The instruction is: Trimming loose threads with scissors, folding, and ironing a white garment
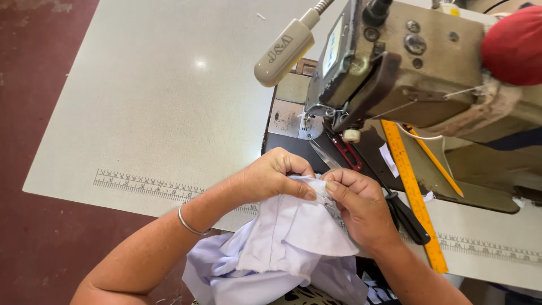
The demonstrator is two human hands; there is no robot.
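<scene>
I see the pale lilac cotton garment (293, 237) bunched at the near table edge, its folded edge pinched between both hands. My left hand (271, 178) grips the fold from the left, thumb and fingers closed on the cloth; my right hand (358, 206) nips it from the right, just beside. The fold runs left to right, with the beige industrial sewing machine (418, 62) beyond, an orange ruler (412, 192) alongside.
</scene>
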